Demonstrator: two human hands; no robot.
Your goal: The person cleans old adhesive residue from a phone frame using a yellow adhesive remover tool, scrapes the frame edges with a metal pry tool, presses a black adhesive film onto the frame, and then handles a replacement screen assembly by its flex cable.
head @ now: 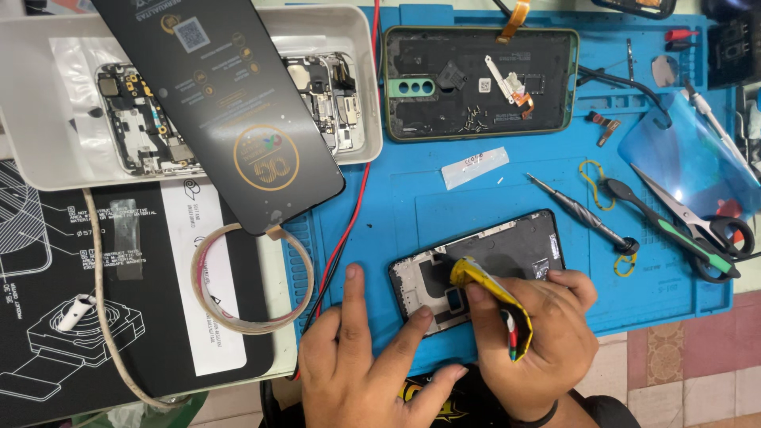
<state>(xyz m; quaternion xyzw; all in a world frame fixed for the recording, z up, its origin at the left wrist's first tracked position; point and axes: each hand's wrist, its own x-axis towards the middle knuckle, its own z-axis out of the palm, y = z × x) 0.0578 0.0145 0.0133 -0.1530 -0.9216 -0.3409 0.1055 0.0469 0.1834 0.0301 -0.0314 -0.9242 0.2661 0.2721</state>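
Nearest, the left hand (361,361) is resting open, fingertips pressing the phone frame (479,265) on the blue mat (420,202). The right hand (539,337) is gripping a yellow tube (491,297), its tip touching the frame. Farther right, a screwdriver (583,212) is lying; far back, a green back cover (479,82).

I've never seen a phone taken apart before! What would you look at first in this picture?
First, the two hands at the bottom: the right hand presses a yellow tube onto an opened phone frame, which the left hand steadies on a bright blue mat. Next, the big black screen panel lies slanted across a white tray at the upper left. A screwdriver and scissors lie to the right.
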